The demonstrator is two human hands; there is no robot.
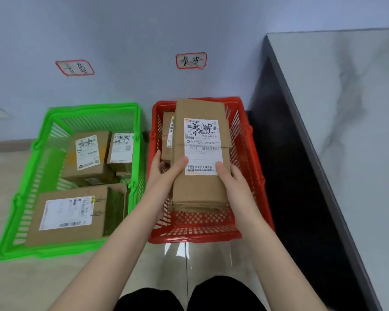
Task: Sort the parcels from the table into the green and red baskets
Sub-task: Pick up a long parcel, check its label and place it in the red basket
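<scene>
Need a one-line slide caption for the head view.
Both hands, left and right, hold a labelled cardboard parcel over the red basket; green basket alongside holds three parcels.

You're in a makeshift parcel-sorting room: handwritten destination signs (191, 61) on the wall above the red basket (252, 158), labelled cartons (85, 153) in the green basket (43, 131) beside it.

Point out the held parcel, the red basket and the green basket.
held parcel (200, 189), head view: bare cardboard below its shipping label.
red basket (195, 237), head view: middle of its near rim.
green basket (54, 251), head view: its near rim.
</scene>
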